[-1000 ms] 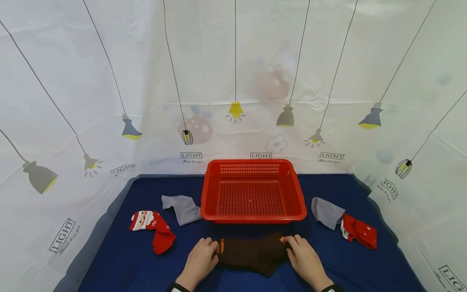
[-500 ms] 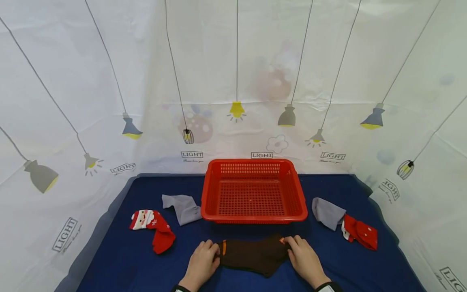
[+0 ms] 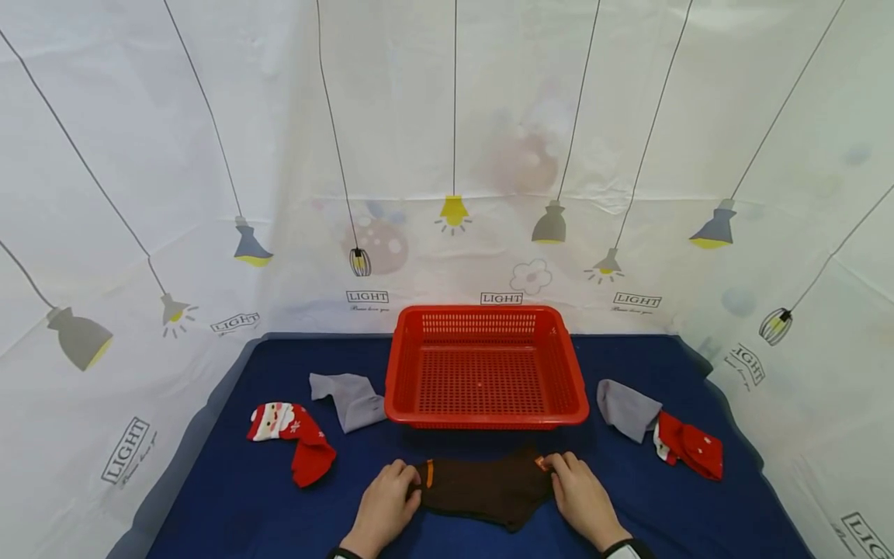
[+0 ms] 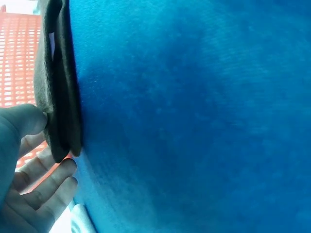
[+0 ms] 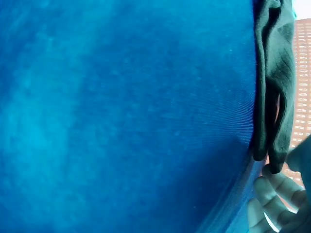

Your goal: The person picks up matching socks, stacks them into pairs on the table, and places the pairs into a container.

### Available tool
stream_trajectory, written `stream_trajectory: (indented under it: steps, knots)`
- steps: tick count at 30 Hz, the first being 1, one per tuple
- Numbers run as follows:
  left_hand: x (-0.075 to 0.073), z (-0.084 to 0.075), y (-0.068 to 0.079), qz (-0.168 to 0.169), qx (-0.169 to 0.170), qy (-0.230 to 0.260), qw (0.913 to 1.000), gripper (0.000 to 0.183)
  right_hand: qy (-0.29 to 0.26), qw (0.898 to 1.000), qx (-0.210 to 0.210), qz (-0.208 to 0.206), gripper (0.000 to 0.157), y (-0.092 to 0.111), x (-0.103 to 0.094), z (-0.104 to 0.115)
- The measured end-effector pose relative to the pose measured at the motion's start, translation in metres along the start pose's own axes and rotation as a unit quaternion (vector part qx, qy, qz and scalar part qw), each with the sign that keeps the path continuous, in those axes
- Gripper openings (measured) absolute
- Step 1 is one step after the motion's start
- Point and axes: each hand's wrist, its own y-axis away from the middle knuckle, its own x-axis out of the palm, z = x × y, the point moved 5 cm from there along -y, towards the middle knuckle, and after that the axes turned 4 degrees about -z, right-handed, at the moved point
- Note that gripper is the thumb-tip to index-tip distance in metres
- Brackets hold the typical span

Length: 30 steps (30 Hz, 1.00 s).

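A dark brown sock (image 3: 482, 485) with an orange mark near each end stretches sideways between my two hands, in front of the red basket. My left hand (image 3: 386, 501) pinches its left end. The left wrist view shows the thumb (image 4: 29, 119) on one side of the brown cloth (image 4: 60, 87) and the fingers beneath its edge. At the other end, my right hand (image 3: 585, 497) pinches the corner by the orange patch. Two layers of brown cloth (image 5: 282, 63) show in the right wrist view, with the fingertips (image 5: 265, 189) right at their lower tip.
A red plastic basket (image 3: 482, 420) stands at the back middle of the blue-covered table (image 3: 230, 497). To its left lie a grey sock (image 3: 352, 400) and a red Santa sock (image 3: 307, 442). On its right are another grey sock (image 3: 628, 409) and a folded red sock (image 3: 694, 449).
Almost nothing differs. Both hands keep hold of the brown sock's ends, and the left hand and wrist sit very slightly farther right than a second ago.
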Motion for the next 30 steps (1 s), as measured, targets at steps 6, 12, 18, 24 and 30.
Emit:
stream_trajectory:
  steps: [6, 12, 18, 24, 30]
  knots:
    - [-0.005, 0.003, -0.002, -0.047, -0.002, -0.03, 0.9985, 0.024, 0.0, 1.0, 0.004, -0.026, 0.025, -0.008, -0.002, 0.001]
    - [-0.005, 0.01, -0.004, -0.037, -0.028, -0.048, 0.9978, 0.025, -0.009, 1.0, -0.009, -0.027, 0.03, -0.013, 0.003, 0.001]
    - [0.0, 0.011, -0.005, -0.03, -0.03, -0.038, 0.9984, 0.024, -0.016, 1.0, -0.009, -0.012, 0.033, -0.013, 0.012, 0.001]
    - [0.0, 0.008, -0.007, -0.045, -0.019, -0.03, 0.9983, 0.026, -0.009, 0.999, -0.034, -0.038, 0.034, -0.014, 0.012, 0.003]
    - [0.001, 0.008, -0.012, -0.036, -0.038, -0.028, 0.9982, 0.024, 0.001, 0.997, -0.053, -0.058, 0.033, -0.016, 0.01, 0.005]
